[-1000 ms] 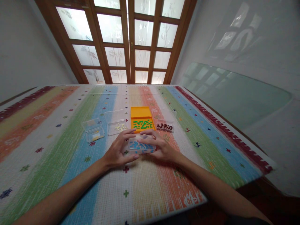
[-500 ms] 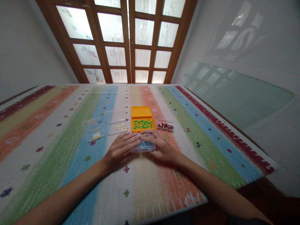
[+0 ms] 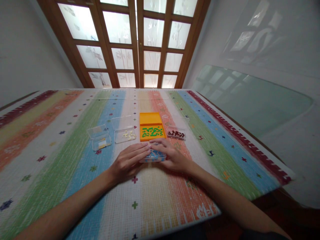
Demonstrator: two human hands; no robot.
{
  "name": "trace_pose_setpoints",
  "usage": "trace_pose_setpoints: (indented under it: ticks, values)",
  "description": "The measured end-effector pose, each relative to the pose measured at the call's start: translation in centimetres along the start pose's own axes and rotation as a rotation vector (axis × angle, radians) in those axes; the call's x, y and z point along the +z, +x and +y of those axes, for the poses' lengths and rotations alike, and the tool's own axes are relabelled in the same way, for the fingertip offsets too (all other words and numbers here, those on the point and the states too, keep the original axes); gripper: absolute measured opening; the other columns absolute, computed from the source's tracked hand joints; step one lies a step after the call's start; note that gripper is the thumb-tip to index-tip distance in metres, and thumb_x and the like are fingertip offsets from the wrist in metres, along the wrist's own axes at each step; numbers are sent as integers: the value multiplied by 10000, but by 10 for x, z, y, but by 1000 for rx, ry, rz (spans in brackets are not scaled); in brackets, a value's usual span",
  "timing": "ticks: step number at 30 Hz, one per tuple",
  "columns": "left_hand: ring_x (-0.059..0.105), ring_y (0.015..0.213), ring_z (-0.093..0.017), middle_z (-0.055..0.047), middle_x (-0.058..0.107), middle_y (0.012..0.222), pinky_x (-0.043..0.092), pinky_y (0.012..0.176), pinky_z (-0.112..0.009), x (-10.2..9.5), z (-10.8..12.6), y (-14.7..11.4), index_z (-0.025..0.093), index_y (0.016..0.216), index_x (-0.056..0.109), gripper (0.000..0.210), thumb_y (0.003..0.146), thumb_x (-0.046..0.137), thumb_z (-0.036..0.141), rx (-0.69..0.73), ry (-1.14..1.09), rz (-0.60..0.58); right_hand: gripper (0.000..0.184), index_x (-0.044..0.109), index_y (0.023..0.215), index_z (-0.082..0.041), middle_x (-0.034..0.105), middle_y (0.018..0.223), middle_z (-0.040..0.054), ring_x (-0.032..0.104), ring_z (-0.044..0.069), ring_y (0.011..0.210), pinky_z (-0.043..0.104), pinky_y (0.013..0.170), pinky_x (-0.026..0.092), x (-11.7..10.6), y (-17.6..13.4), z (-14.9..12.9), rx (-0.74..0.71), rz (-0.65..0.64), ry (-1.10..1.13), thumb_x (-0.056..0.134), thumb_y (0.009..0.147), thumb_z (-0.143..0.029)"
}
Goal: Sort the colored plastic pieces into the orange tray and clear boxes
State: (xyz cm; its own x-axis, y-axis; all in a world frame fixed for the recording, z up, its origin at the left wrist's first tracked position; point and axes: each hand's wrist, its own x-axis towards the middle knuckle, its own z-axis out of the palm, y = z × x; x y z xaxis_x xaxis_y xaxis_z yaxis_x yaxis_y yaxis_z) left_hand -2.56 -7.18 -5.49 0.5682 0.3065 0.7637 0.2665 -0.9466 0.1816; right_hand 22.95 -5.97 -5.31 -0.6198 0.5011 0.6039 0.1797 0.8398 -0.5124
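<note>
A small clear plastic box with blue pieces [image 3: 154,155] lies on the striped cloth in front of me. My left hand [image 3: 128,160] lies flat over its left side, fingers stretched across the lid. My right hand [image 3: 171,155] covers the right side, fingers on the lid too. Just beyond the hands sits an open orange box with green pieces [image 3: 152,131].
A clear box with white pieces [image 3: 124,133] and a smaller clear box with a yellow piece [image 3: 100,140] stand open to the left. A clear box with dark red pieces [image 3: 176,133] sits to the right. The table edge [image 3: 250,132] runs along the right, wooden glass doors [image 3: 140,43] behind.
Both hands have flattened down onto the blue-piece box, pressing it against the cloth; a second ago the fingers were raised and curled around it.
</note>
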Motion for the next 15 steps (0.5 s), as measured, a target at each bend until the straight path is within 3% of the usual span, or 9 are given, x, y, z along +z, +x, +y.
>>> trace_pose_setpoints:
  ticks: [9,15]
  values:
    - [602,1396,-246,-139,694,1411,571,1126,-464,-1,-1,-1,169,1529,512,558,985,608,90,31,2,-5,635,436,1585,-333,582,1437,141,598,272,1283,479,1016,571,-1,-2,7,-94,-6,-92,650,997,-221]
    - [609,1388,-242,-138,697,1406,583,1113,-474,-1,1,2,175,1552,479,571,998,599,111,12,2,-17,653,436,1578,-349,581,1468,129,595,267,1307,487,1051,554,-2,-2,8,-66,-44,-117,691,984,-252]
